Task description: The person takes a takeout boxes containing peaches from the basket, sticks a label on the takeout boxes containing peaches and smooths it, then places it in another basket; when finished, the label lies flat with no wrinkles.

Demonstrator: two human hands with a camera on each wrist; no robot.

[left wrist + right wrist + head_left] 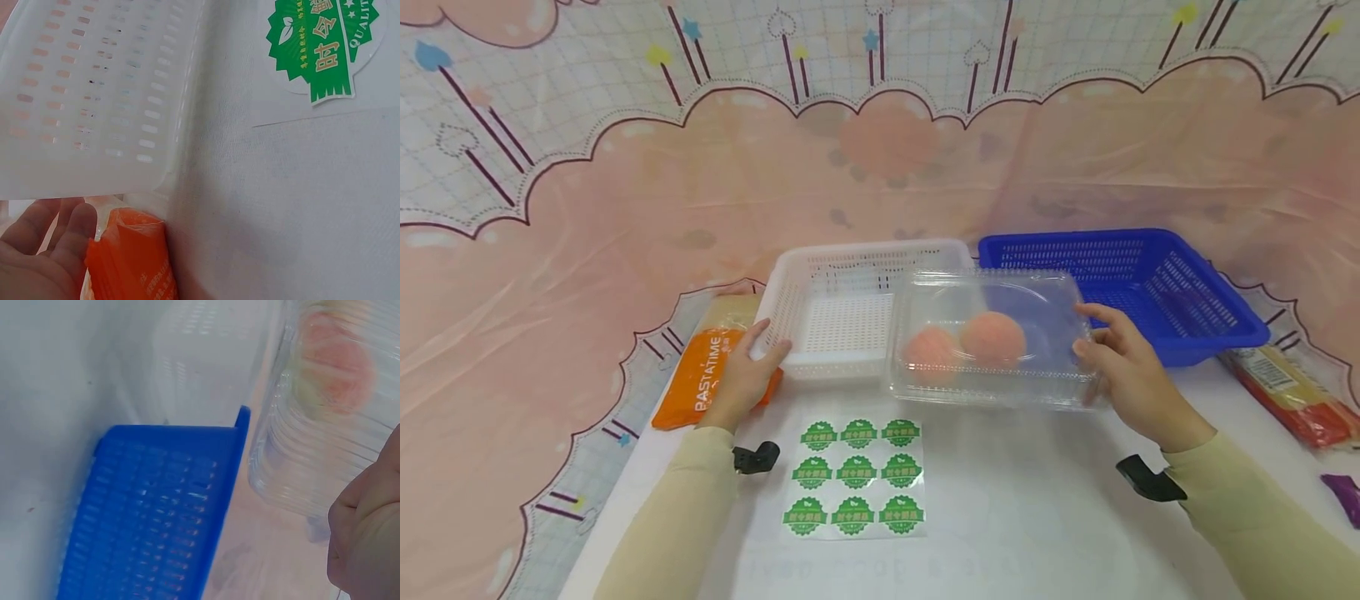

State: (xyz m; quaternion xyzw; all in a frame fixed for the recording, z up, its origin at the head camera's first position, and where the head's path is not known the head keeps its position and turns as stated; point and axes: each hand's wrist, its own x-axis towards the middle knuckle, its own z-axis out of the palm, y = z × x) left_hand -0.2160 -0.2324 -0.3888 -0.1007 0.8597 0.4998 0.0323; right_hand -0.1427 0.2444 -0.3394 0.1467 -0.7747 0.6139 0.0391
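Observation:
My right hand (1131,375) grips the right end of a clear plastic clamshell box (1045,379), thumb in front. Through its lid show two round pinkish peaches (992,337), gathered toward its left half. The box is held up, overlapping the white basket and the blue basket in the head view. My left hand (742,375) is at the left end of the white basket (827,362), fingers and thumb spread apart. In the left wrist view the fingertips (81,222) come right to the basket's edge, beside an orange packet (134,256).
A blue basket (1206,342) stands at the back right. The orange pasta packet lies left, partly behind my left forearm. A sheet of green round stickers (856,473) lies in front. At the right are a red-and-yellow packet (1288,392) and a purple wrapper (1343,498).

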